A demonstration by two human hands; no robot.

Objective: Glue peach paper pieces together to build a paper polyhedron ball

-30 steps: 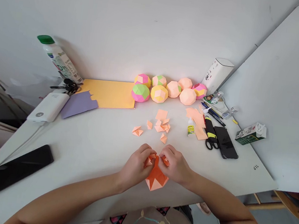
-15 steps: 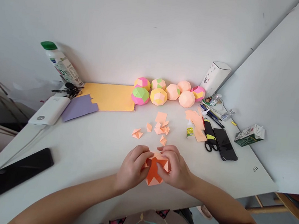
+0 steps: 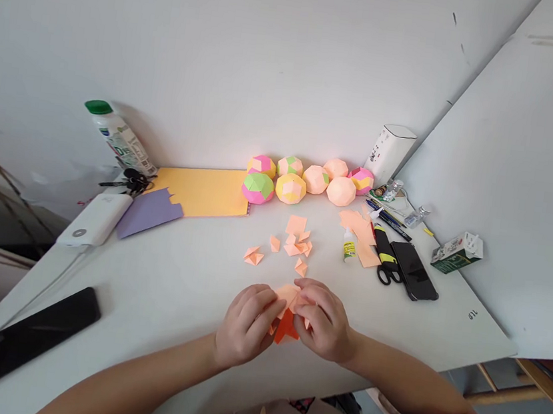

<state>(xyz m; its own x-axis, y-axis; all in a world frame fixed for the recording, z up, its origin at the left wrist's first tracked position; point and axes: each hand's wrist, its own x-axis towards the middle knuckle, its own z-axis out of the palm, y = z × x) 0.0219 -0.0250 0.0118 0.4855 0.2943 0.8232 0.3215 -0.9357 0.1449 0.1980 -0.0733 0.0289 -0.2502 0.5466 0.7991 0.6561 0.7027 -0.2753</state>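
Observation:
Between my two hands is a folded peach paper model (image 3: 286,328), hollow, with a deeper orange inside. My left hand (image 3: 248,324) pinches its left side, fingers bent over the edge. On the other side my right hand (image 3: 326,320) grips it between thumb and fingers, which hide part of the paper. Just beyond the hands lie small folded peach paper pieces (image 3: 296,245), among them one piece off to the left (image 3: 253,255) and another close to my fingers (image 3: 301,267). A flat peach paper square (image 3: 296,224) lies behind them.
Finished paper balls (image 3: 291,188) line the wall. To the right are a glue bottle (image 3: 349,244), peach scraps (image 3: 365,248), scissors (image 3: 389,272), a phone (image 3: 414,271) and a small carton (image 3: 457,252). Yellow card (image 3: 212,192), purple paper (image 3: 149,213) and a power bank (image 3: 96,218) lie left.
The paper model has been tilted and turned in my hands, so less of its orange inside and more of its peach outside shows. Both hands still hold it; the camera view shifted slightly.

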